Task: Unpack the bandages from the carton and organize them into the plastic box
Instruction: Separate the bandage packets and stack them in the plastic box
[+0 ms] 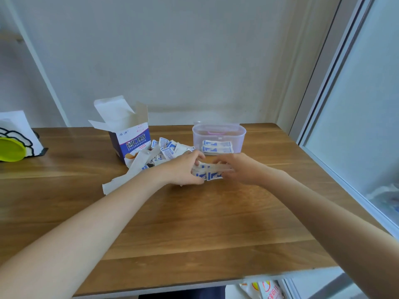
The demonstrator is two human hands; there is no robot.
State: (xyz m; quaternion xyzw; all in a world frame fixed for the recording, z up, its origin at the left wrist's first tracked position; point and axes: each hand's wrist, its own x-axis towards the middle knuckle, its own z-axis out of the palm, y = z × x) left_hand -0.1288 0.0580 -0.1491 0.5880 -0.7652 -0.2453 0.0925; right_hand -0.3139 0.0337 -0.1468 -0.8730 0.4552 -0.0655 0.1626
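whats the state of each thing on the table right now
carton: upright, top flaps open
plastic box: lid off, some bandages stacked inside
loose bandages: scattered pile beside the carton
bandage stack: held between both hands, above the table
left hand: gripping the stack's left end
right hand: gripping the stack's right end

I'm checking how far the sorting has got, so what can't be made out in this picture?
- Carton, head view: its own walls hide whether any bandages remain inside.
- Stack of bandages: the left hand and right hand cover its ends, so no count.
- Plastic box: cloudy walls blur the bandages inside.
- Packet print in the loose pile: too small to read.
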